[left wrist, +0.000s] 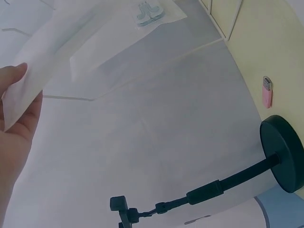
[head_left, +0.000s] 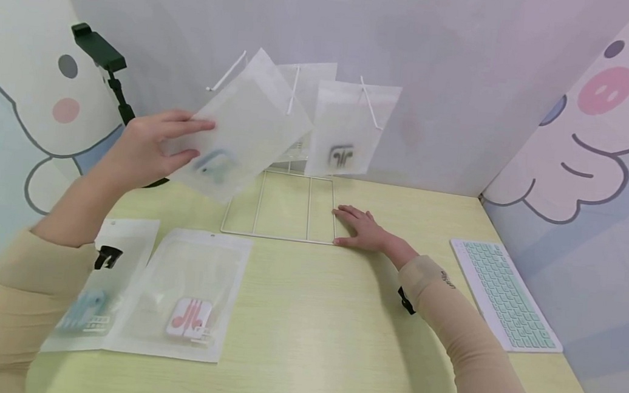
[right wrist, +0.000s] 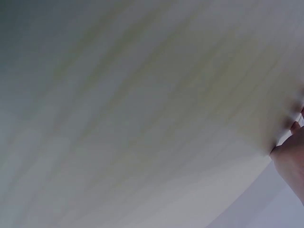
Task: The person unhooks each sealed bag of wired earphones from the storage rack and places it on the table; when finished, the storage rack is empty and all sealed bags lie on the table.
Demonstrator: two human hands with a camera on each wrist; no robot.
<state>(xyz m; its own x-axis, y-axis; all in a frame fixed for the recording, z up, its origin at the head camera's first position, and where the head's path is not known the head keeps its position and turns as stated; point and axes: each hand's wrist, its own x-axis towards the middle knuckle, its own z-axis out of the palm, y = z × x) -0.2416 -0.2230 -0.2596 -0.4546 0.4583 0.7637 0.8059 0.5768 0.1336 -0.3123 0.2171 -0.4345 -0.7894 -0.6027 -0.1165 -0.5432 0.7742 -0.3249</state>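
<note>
Your left hand pinches a tilted pouch aloft before the rack; contact with a hook is unclear. Your right hand rests, fingers relaxed, on the counter at the rack's edge.

A pale yellow-green table: a wire rack base is set flat toward the rear, the right hand laid at its right side. At front left, two translucent pouches are laid side by side, touching; at right, a mint-keyed white keyboard is placed. A round dark stand base and a pink USB stick are also carried.
</note>
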